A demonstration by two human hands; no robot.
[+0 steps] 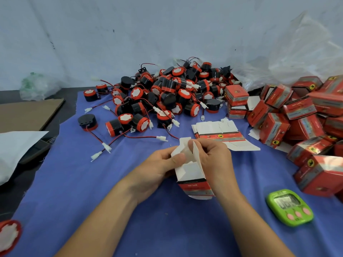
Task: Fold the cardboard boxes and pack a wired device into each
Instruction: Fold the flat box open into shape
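Both hands hold a small red and white cardboard box above the blue cloth, its open end facing away from me. My left hand grips its left side, thumb on a white flap. My right hand pinches the upright flap at the right. A heap of black and red wired devices with white plugs lies behind. Flat unfolded boxes sit in a stack just beyond my right hand.
Several folded red boxes pile up at the right below a clear plastic bag. A green timer lies at the near right. Brown cardboard and a white bag are at the left. One device sits at the bottom left corner.
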